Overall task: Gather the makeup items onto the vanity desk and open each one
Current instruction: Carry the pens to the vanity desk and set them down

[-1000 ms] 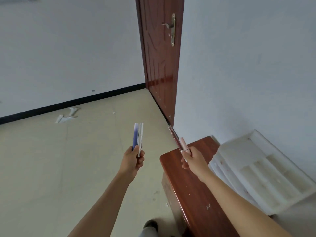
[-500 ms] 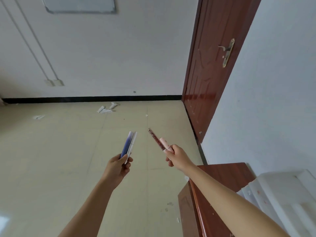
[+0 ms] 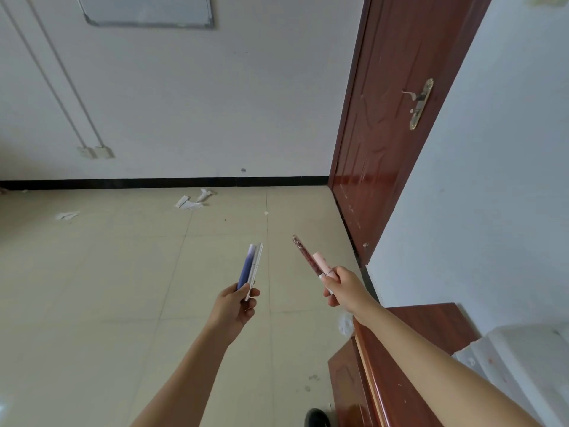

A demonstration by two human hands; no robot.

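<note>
While both hands hang over open floor, I log the left hand (image 3: 235,306) curled round a blue tube (image 3: 246,268) and a white tube (image 3: 257,261), gripped at their lower ends. The right hand (image 3: 346,291) pinches a dark red tube (image 3: 303,254) and a pink tube (image 3: 321,263) likewise. All look light, stiff and smooth, likely slippery; mid-barrel holds seem safer. Free room ahead; the wooden desk (image 3: 431,322) edge sits under my right forearm.

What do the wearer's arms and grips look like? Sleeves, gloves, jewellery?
Left forearm and right forearm are bare as far as the frame reaches, with no sleeve edge in view. Left grip and right grip are ungloved hands. No watch, bracelet, ring, marking or cable is visible.
</note>
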